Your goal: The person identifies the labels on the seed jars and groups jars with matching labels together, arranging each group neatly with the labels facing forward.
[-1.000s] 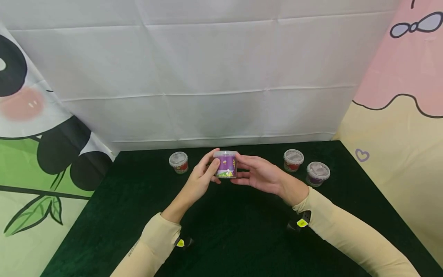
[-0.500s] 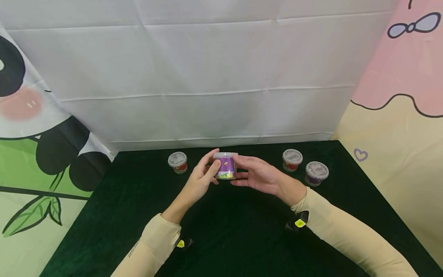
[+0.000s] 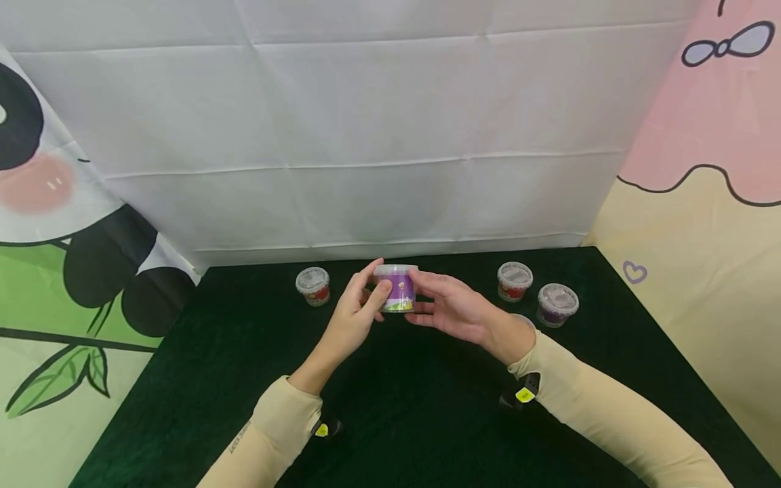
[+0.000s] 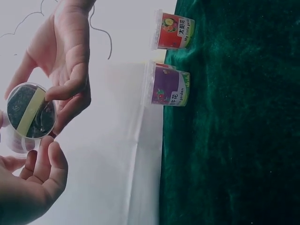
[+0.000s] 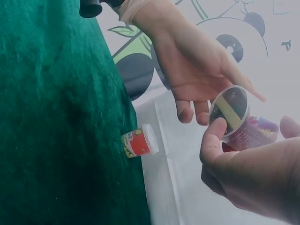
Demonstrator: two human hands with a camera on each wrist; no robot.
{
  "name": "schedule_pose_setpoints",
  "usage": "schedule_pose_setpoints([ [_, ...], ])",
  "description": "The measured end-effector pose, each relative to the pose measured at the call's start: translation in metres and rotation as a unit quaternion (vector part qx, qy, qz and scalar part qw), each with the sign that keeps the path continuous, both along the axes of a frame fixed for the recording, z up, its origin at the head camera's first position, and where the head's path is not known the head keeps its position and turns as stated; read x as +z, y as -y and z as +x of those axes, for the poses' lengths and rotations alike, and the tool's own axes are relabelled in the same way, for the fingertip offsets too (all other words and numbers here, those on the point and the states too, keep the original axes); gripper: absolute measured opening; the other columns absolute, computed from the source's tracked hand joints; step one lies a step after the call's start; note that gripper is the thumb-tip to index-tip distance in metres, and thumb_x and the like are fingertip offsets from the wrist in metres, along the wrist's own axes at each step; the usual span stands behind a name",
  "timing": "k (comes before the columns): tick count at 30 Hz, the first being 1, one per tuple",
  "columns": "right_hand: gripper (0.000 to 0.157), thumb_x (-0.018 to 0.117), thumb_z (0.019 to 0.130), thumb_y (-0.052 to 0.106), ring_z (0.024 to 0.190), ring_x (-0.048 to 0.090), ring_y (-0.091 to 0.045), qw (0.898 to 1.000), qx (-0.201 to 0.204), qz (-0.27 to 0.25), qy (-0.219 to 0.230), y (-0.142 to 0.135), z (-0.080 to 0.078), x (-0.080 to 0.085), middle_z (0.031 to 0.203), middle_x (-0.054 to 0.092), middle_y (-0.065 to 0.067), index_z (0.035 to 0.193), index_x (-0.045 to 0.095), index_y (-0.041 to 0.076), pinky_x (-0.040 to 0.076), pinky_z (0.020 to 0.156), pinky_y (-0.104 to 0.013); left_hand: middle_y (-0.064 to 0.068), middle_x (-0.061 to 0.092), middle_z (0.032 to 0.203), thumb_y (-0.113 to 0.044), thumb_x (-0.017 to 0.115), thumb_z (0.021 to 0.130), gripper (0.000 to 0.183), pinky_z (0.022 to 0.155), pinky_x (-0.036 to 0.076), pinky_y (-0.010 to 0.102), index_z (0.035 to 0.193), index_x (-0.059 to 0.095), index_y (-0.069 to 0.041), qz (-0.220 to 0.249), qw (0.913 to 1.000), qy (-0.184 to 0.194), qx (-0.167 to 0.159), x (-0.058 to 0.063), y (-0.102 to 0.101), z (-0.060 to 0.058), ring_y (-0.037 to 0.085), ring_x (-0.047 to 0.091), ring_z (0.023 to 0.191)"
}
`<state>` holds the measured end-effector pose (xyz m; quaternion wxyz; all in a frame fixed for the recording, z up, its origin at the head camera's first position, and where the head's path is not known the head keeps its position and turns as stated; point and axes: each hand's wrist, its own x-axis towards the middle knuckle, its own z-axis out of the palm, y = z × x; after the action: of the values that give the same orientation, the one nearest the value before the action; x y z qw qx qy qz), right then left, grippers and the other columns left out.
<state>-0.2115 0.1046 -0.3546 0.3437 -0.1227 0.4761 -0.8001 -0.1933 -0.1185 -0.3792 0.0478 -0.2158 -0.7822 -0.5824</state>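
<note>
A small lidded plastic cup [image 3: 400, 290] with a purple label is held upright above the table, in the middle of the head view. My left hand [image 3: 355, 306] grips its left side, thumb across the label and fingers behind. On the other side my right hand [image 3: 459, 306] holds it between thumb and fingers near the lid, its lower fingers close under the cup. The left wrist view shows the cup's clear base [image 4: 18, 103], dark inside, with a pale yellow strip [image 4: 31, 112] across it. In the right wrist view the right thumb [image 5: 215, 133] lies against the base rim.
On the dark green cloth [image 3: 403, 407] stand a red-labelled cup [image 3: 314, 287] at the left, another red one [image 3: 514, 282] at the right and a purple one [image 3: 558, 305] beside it. A pale rim [image 3: 525, 319] peeks out behind my right wrist. White fabric [image 3: 390, 135] hangs behind.
The held cup dipped slightly, then rose a little and shifted left with both hands. My right forearm moved slightly left, uncovering a pale rim behind the wrist.
</note>
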Motion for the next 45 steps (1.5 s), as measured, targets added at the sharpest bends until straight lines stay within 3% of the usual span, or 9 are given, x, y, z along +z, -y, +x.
schedule_pose_setpoints([
  [6, 0.040, 0.043, 0.110, 0.034, 0.117, 0.048, -0.028, 1.000, -0.005, 0.003, -0.015, 0.002, 0.000, 0.002, 0.134, 0.044, -0.012, 0.140, 0.043, 0.007, 0.048, 0.100, -0.037, 0.013, 0.045, 0.125, -0.027, 0.052, 0.108, 0.052, 0.070, 0.057, 0.031, 0.156, 0.038, -0.016, -0.006, 0.9993, -0.021, 0.029, 0.002, -0.002, 0.001, 0.027, 0.056, 0.080],
  [14, 0.043, 0.044, 0.110, 0.031, 0.112, 0.051, -0.025, 0.999, -0.008, 0.008, -0.031, 0.004, 0.001, 0.004, 0.136, 0.047, -0.011, 0.145, 0.040, 0.006, 0.048, 0.098, -0.033, 0.018, 0.045, 0.122, -0.013, 0.055, 0.106, 0.051, 0.071, 0.056, 0.032, 0.154, 0.038, -0.005, -0.010, 0.9986, -0.018, 0.048, 0.033, -0.013, 0.026, 0.026, 0.054, 0.081],
  [19, 0.043, 0.045, 0.110, 0.031, 0.111, 0.052, -0.023, 0.999, -0.009, 0.012, -0.030, 0.003, 0.001, 0.005, 0.135, 0.048, -0.010, 0.145, 0.040, 0.006, 0.048, 0.097, -0.031, 0.018, 0.045, 0.124, -0.013, 0.055, 0.106, 0.051, 0.072, 0.057, 0.038, 0.153, 0.038, -0.005, -0.009, 0.9986, -0.023, 0.048, 0.033, -0.014, 0.027, 0.021, 0.052, 0.081],
  [29, 0.040, 0.045, 0.110, 0.033, 0.113, 0.051, -0.025, 1.000, -0.010, 0.007, -0.022, 0.003, 0.002, 0.003, 0.135, 0.047, -0.011, 0.141, 0.044, 0.008, 0.048, 0.097, -0.032, 0.018, 0.046, 0.129, -0.012, 0.053, 0.107, 0.050, 0.074, 0.056, 0.052, 0.153, 0.035, -0.005, 0.007, 0.9993, -0.019, 0.032, 0.028, -0.014, 0.026, 0.028, 0.053, 0.083],
  [34, 0.042, 0.047, 0.109, 0.036, 0.112, 0.052, -0.025, 1.000, -0.006, 0.000, -0.016, 0.003, 0.002, 0.000, 0.134, 0.047, -0.011, 0.141, 0.043, 0.010, 0.049, 0.096, -0.033, 0.018, 0.047, 0.126, -0.012, 0.053, 0.106, 0.048, 0.073, 0.056, 0.054, 0.151, 0.036, -0.003, 0.010, 0.9992, -0.023, 0.032, 0.026, -0.015, 0.026, 0.026, 0.053, 0.080],
  [38, 0.041, 0.044, 0.110, 0.036, 0.114, 0.052, -0.026, 1.000, -0.005, -0.001, -0.012, 0.002, 0.002, -0.003, 0.134, 0.046, -0.011, 0.142, 0.042, 0.011, 0.048, 0.098, -0.035, 0.018, 0.045, 0.124, -0.011, 0.052, 0.107, 0.048, 0.073, 0.056, 0.054, 0.150, 0.035, -0.002, 0.008, 0.9992, -0.027, 0.029, 0.027, -0.016, 0.026, 0.022, 0.052, 0.080],
  [45, 0.044, 0.040, 0.110, 0.038, 0.116, 0.046, -0.026, 1.000, -0.011, 0.008, -0.013, 0.002, 0.003, -0.001, 0.135, 0.045, -0.012, 0.144, 0.038, 0.010, 0.046, 0.098, -0.036, 0.017, 0.039, 0.128, -0.016, 0.037, 0.112, 0.042, 0.074, 0.055, 0.042, 0.152, 0.034, -0.005, 0.016, 0.9994, -0.016, 0.026, 0.031, -0.015, 0.027, 0.024, 0.050, 0.093],
])
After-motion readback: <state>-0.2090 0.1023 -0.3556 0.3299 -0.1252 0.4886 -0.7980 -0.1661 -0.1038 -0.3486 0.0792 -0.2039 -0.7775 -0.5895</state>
